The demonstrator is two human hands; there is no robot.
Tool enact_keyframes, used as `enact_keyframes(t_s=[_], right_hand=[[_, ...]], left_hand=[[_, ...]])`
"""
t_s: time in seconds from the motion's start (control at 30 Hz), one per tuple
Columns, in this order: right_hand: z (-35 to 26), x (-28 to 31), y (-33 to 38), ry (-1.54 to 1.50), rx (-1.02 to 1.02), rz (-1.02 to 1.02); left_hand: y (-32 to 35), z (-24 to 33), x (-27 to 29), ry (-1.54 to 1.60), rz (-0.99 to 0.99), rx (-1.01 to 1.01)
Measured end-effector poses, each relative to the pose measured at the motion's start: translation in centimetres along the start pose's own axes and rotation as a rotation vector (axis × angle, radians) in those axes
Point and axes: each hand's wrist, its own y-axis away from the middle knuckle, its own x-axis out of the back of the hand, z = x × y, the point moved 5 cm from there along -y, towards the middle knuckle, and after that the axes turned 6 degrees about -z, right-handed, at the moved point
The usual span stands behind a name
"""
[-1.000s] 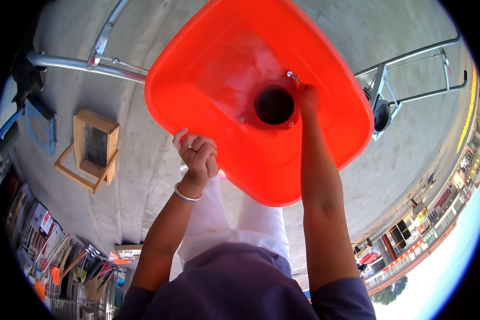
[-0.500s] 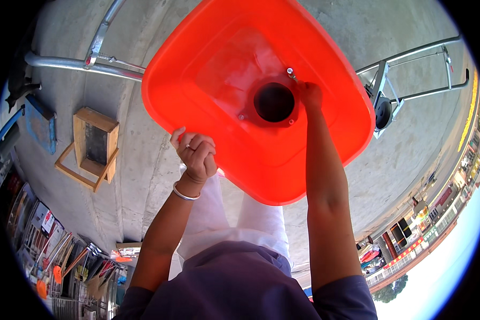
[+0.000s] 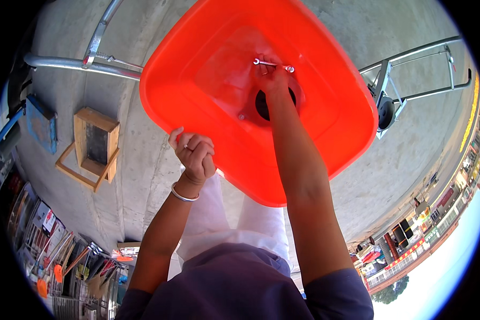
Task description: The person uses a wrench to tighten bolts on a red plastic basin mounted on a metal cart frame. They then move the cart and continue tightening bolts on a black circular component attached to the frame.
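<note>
A large red plastic hopper (image 3: 224,144) with rounded corners lies before me. Its round dark opening (image 3: 261,105) is partly covered by my right wrist. My right hand (image 3: 271,77) is closed on a small silver wrench (image 3: 274,64). One wrench end sits at a bolt beside the opening; the open-jawed end points left. Another bolt (image 3: 241,117) shows at the opening's lower left. Over the hopper's near left rim is my left hand (image 3: 196,154), fingers curled and closed. What lies inside those fingers is hidden.
Metal tube frames extend at left (image 3: 112,69) and right (image 3: 432,53), the right one near a black wheel (image 3: 385,113). On the concrete floor stands a wooden box (image 3: 94,141); a blue object (image 3: 41,124) lies farther left. Tools and goods (image 3: 64,266) crowd the lower left.
My right hand has swung left across the opening, and the wrench has turned, showing its open-jawed end at left. The hopper has shifted slightly; my left hand stays nearly in place.
</note>
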Motion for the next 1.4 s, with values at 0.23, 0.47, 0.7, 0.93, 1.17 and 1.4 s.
enact_keyframes(t_s=[0.23,0.47,0.7,0.93,1.17,1.4], right_hand=[[2.4,-5.3,6.5,0.312,0.125,-0.346],[-8.5,3.8,6.3,1.929,0.511,0.311],[-11.5,3.6,3.5,2.232,0.429,0.344],[-10.7,2.5,4.5,2.272,0.407,0.347],[-10.7,2.6,4.0,2.3,0.494,0.264],[-12.0,6.1,0.3,1.857,0.422,-0.021]], left_hand=[[0.2,-0.1,0.1,-0.005,0.014,0.008],[0.1,0.1,-0.2,0.009,0.035,0.013],[-0.1,0.1,0.0,0.015,0.053,-0.016],[-0.1,0.0,0.1,0.009,0.041,-0.009],[-0.1,0.0,0.1,0.006,0.026,-0.005],[-0.3,0.2,0.2,-0.005,0.007,-0.012]])
